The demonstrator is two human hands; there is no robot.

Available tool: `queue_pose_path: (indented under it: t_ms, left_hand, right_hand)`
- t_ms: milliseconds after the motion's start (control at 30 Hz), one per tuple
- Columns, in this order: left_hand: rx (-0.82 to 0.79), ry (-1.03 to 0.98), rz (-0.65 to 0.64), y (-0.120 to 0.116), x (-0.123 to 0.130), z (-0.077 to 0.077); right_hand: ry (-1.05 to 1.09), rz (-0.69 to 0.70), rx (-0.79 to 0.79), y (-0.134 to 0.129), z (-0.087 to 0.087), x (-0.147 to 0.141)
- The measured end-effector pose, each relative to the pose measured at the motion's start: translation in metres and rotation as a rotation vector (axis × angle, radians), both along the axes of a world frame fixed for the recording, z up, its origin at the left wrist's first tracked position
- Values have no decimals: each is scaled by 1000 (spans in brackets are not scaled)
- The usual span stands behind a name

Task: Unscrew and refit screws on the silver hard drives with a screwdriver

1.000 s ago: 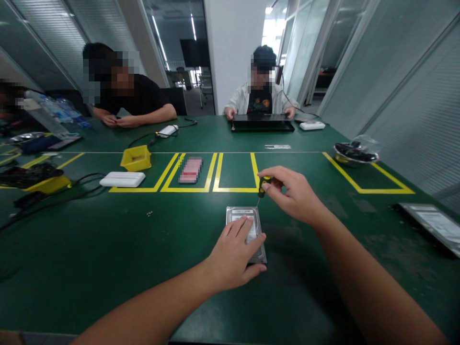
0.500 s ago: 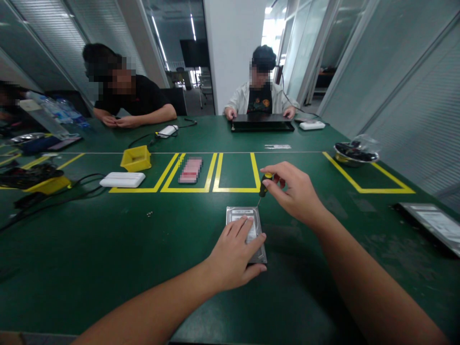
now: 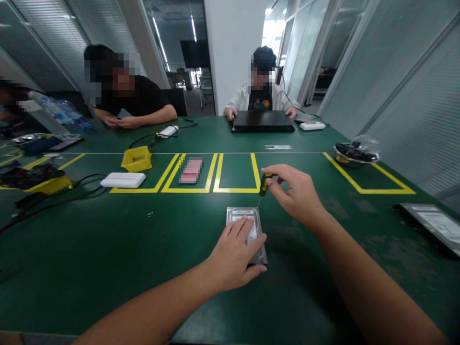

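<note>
A silver hard drive [image 3: 259,249] lies flat on the green table in front of me. Across its label rests my left hand [image 3: 239,247], fingers spread and pressing on the top face. My right hand [image 3: 293,189] grips a small black and yellow screwdriver [image 3: 264,186] by the handle between thumb and fingers. The shaft slants down to the drive's far right corner, where its tip meets the edge; any screw there is too small to see. Several tiny screws [image 3: 150,214] lie loose to the left.
A second drive [image 3: 434,223] sits at the right. Beyond are a metal bowl [image 3: 355,155] of dark parts, a yellow bin [image 3: 136,159], a white power bank [image 3: 123,180] with cables and a pixelated pink item [image 3: 191,170]. Two people sit across; one holds a black panel [image 3: 264,120].
My right fingers have shifted slightly on the screwdriver's handle. My left hand and the drive stay put. Across the table, the person's black panel has tipped flatter.
</note>
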State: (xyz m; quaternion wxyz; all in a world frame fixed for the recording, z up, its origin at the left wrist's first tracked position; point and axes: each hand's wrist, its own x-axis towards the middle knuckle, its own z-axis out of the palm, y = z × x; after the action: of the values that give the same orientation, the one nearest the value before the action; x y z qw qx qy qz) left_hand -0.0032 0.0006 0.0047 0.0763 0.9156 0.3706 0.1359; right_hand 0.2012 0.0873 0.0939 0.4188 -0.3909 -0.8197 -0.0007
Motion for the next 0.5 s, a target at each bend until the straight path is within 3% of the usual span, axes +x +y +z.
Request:
queue_pose_path:
  t_ms: [500]
  left_hand:
    - [2,-2,-1,0,1,0]
  right_hand:
    - [18,11,0,-1,0,0]
